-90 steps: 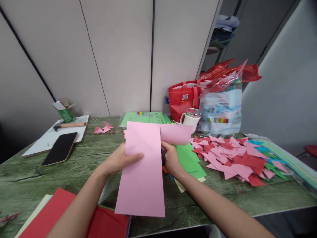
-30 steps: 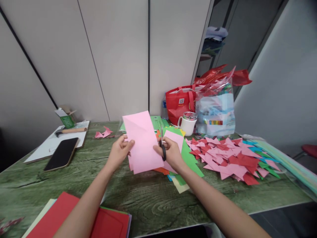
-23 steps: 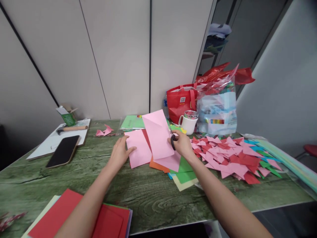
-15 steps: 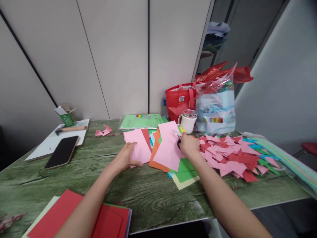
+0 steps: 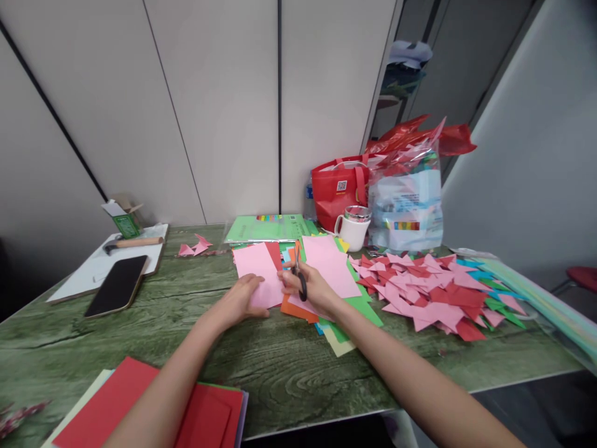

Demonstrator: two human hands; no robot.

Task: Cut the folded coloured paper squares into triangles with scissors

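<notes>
My left hand [image 5: 241, 300] lies with fingers spread on a pink paper sheet [image 5: 255, 269] that rests flat on the green table [image 5: 289, 367]. My right hand [image 5: 313, 291] is closed round black-handled scissors [image 5: 299, 279], blades pointing up and away, just right of that sheet. A second pink sheet [image 5: 332, 264] lies flat to the right, on top of a loose stack of orange, green, blue and yellow sheets [image 5: 357, 308].
A heap of pink and red folded paper triangles [image 5: 433, 292] covers the right side. Behind stand a white mug [image 5: 354, 229], a red bag [image 5: 336, 190] and a plastic bag [image 5: 408, 199]. At left lie a phone [image 5: 117, 285], a hammer [image 5: 132, 243] and red sheets [image 5: 140, 404].
The pink sheet I was cutting is now in two pieces, both laid flat on the table. My right hand put one piece down at right, then came back left with the scissors.
</notes>
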